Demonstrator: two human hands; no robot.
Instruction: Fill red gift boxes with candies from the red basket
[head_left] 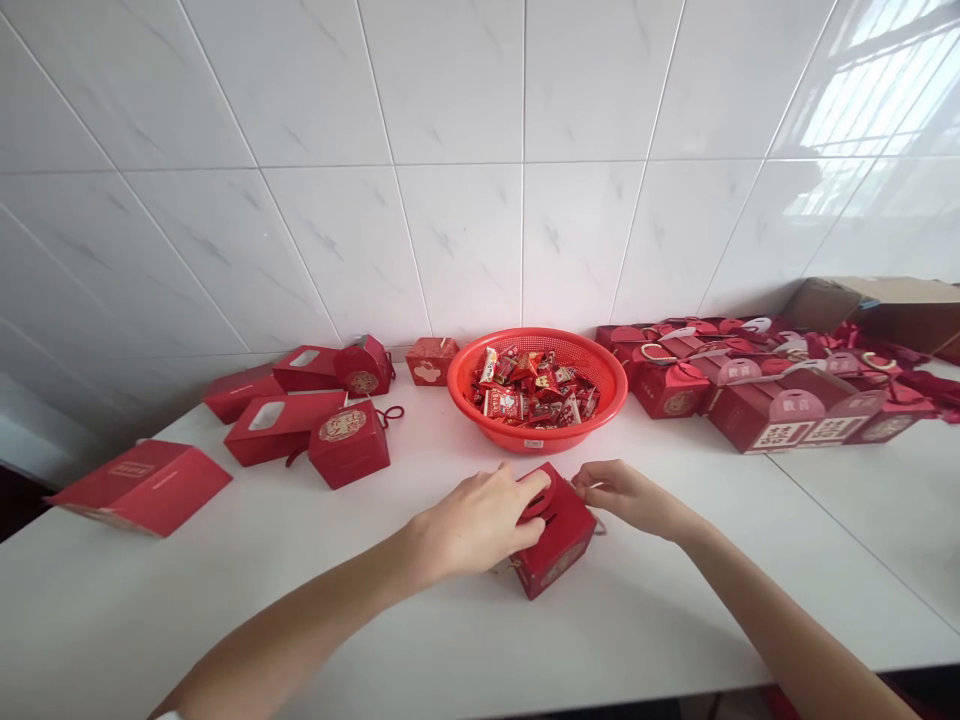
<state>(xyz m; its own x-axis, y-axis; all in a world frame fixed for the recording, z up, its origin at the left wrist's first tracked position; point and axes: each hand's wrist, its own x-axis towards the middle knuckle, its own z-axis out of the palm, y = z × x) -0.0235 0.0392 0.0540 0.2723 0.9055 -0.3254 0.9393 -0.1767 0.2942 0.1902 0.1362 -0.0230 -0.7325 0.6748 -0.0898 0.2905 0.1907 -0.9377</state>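
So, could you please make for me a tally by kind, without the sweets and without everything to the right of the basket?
Red boxes to the left of the basket: 7
Red box at the left hand: 1
Red basket: 1
Total: 9

Soft daylight, mirrored as glare on the upper-right wall tiles [862,110], leaves faint shadows and wide-angle stretching.
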